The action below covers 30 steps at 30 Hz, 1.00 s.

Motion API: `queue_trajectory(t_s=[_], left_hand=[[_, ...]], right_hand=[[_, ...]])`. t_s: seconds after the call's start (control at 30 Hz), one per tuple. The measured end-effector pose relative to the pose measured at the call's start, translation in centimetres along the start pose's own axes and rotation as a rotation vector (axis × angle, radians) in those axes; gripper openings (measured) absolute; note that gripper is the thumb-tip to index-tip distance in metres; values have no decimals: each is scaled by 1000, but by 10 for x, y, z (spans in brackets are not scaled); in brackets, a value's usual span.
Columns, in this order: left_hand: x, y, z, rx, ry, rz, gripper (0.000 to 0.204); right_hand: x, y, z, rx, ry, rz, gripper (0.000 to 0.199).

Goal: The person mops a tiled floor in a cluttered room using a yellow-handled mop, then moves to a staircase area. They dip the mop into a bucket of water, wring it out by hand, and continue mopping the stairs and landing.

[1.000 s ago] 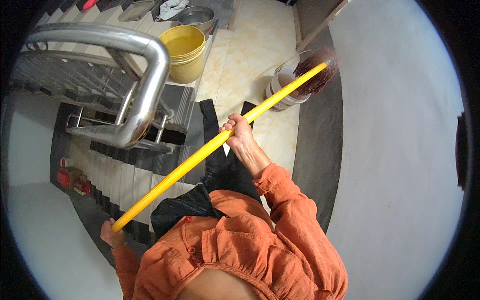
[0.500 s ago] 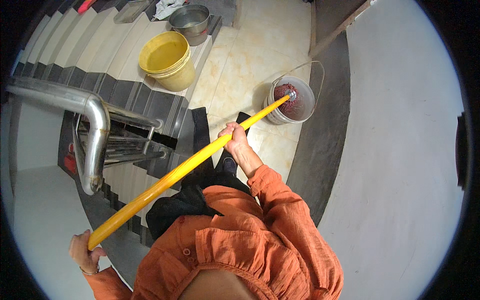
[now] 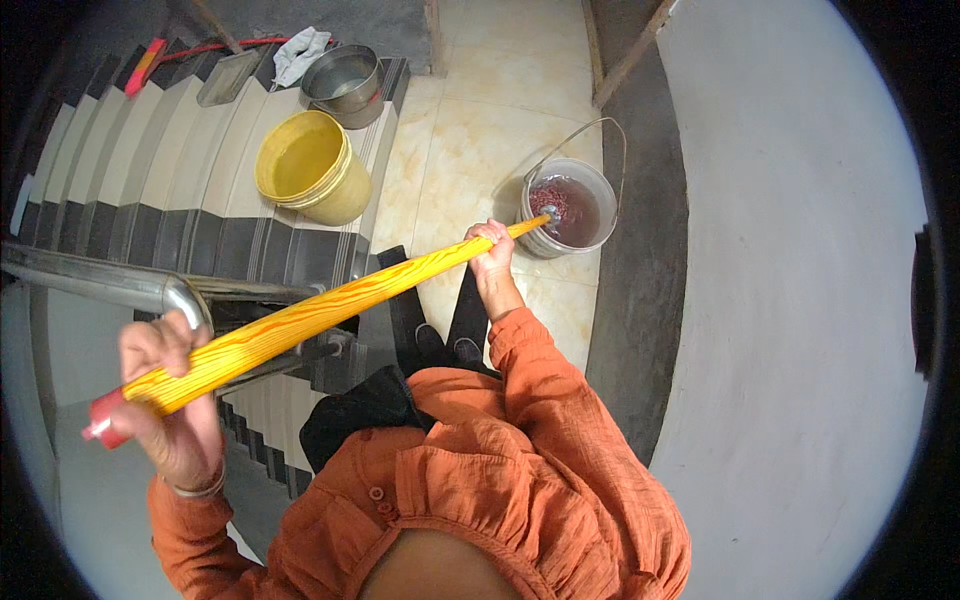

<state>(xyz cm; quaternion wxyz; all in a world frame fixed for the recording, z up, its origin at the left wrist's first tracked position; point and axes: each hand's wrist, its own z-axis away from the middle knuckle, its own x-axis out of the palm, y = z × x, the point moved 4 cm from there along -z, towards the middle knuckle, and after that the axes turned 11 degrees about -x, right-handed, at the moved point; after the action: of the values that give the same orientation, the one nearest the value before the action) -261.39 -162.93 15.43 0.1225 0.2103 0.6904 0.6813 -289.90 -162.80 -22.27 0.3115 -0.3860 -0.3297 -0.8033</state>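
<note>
A mop with a yellow wood-grained handle point(image 3: 330, 312) slants across the view, its red end cap toward the lower left. My left hand point(image 3: 182, 420) curls round the handle just below that cap, thumb under and fingers over it. Farther down, my right hand point(image 3: 493, 258) grips the handle close to the mop head. The reddish stringy mop head point(image 3: 552, 197) sits in murky water inside a white bucket point(image 3: 545, 240), partly sunk. The bucket's wire bail point(image 3: 622, 150) stands up on its right side.
On the steps at left stand a yellow bucket point(image 3: 345, 190) and a metal bucket point(image 3: 362, 108). A white cloth point(image 3: 298, 58) and a dustpan point(image 3: 228, 80) lie behind. A steel handrail point(image 3: 90, 278) runs at left; a pale wall point(image 3: 790, 300) rises at right.
My left hand has risen with the handle's end, bringing the red cap into view. The mop head has sunk lower and more water shows in the bucket. My right hand still grips the handle.
</note>
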Motion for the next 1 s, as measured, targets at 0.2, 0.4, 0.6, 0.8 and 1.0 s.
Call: queue_trajectory(t_s=[0.2, 0.4, 0.6, 0.8, 1.0], left_hand=[[38, 12, -30, 84, -230, 71, 39], [82, 41, -75, 206, -1467, 128, 11], [79, 70, -105, 252, -1398, 378, 9], [131, 51, -159, 171, -816, 57, 21], [108, 87, -117, 1048, 179, -2200, 48]], right_hand=[[5, -5, -6, -41, 78, 181, 26], [-41, -107, -67, -173, 327, 485, 10], [-14, -81, -82, -221, 293, 376, 21], [3, -138, -110, -186, 218, 54, 24], [33, -98, -130, -6, 311, 191, 23]])
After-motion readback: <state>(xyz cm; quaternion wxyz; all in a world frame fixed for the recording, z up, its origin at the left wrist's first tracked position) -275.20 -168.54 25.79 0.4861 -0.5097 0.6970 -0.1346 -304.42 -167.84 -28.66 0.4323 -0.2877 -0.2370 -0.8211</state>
